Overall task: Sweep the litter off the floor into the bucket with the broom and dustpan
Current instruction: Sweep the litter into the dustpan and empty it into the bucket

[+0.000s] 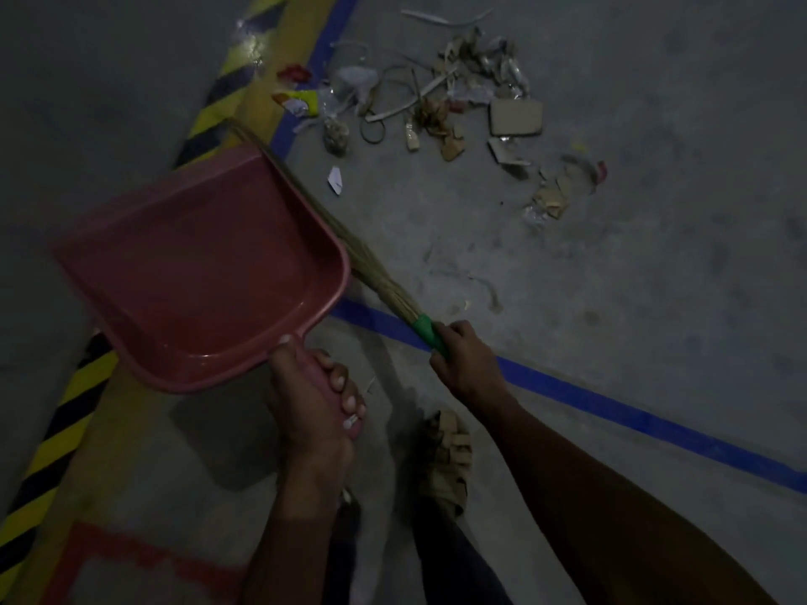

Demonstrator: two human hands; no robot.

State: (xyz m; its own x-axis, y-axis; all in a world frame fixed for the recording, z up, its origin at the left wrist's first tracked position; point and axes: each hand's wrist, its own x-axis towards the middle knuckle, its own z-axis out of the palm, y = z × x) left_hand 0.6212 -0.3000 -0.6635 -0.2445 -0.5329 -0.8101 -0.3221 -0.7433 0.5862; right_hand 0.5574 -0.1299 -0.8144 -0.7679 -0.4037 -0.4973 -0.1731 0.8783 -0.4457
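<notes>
Left hand (312, 399) grips the dustpan (196, 272) aloft; right hand (463, 355) clasps the broom (384, 294) — a hard stroke likely scatters the light litter (441, 102) wider.

A dim, underexposed indoor view. Corners fall into dark vignette, and wide-angle distortion bends the blue floor line (611, 403). A small glare spot shines on the yellow-black striped tape (253, 50). Fine detail is soft and grainy; a faint shadow lies under the dustpan (201, 264).

One dustpan (201, 272), one broom (371, 272), perhaps thirty litter scraps (436, 107).
</notes>
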